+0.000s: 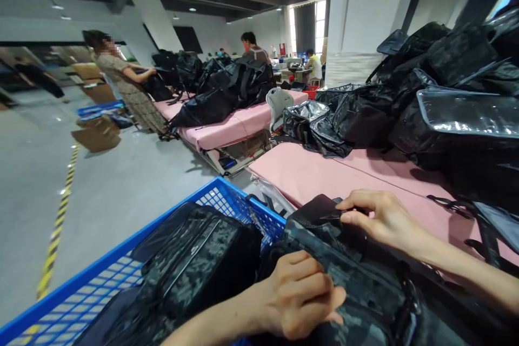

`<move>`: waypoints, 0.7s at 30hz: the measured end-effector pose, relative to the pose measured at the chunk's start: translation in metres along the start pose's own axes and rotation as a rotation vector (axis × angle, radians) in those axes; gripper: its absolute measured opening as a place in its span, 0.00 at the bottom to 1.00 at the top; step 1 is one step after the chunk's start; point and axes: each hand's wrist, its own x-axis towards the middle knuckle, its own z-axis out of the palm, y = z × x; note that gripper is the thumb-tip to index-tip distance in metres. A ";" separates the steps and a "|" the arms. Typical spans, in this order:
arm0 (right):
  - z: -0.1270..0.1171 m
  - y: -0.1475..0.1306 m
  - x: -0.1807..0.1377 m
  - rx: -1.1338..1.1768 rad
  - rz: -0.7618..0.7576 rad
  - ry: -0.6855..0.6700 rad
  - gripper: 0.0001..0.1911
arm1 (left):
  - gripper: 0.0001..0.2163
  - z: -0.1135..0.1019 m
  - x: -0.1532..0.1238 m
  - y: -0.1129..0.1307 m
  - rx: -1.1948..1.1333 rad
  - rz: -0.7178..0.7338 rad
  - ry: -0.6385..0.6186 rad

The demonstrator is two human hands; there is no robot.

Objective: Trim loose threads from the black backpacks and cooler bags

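Note:
A dark camouflage bag [348,270] lies in front of me, beside the blue basket's end. At its far edge, my right hand [385,219] pinches a thin black part of the bag, near a black flap, between thumb and fingers. My left hand [302,294] rests closed over the near side of the same bag. Its fingers are curled under, so what they grip is hidden. To the left, a second camouflage bag [203,259] with a pale zip line lies in the blue plastic basket [117,267].
A pink-topped table [295,170] stands ahead, with a heap of black bags [365,116] on its right. Farther back, another pink table [239,127] carries more black bags, and a person [121,78] stands beside it. A grey chair [278,105] stands between the tables.

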 end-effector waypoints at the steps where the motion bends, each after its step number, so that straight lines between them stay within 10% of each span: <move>1: 0.004 -0.002 0.007 -0.004 -0.024 -0.007 0.09 | 0.08 -0.005 0.000 0.000 -0.016 -0.022 -0.005; 6: 0.023 -0.001 0.028 -0.024 -0.032 0.008 0.07 | 0.11 -0.045 0.000 -0.028 -0.044 -0.491 0.221; 10: 0.028 0.007 0.033 -0.041 -0.007 -0.022 0.06 | 0.09 -0.053 0.000 -0.069 -0.191 -0.830 0.005; 21: 0.031 0.015 0.039 0.019 0.021 -0.137 0.07 | 0.08 -0.043 0.018 -0.069 -0.118 -0.856 -0.123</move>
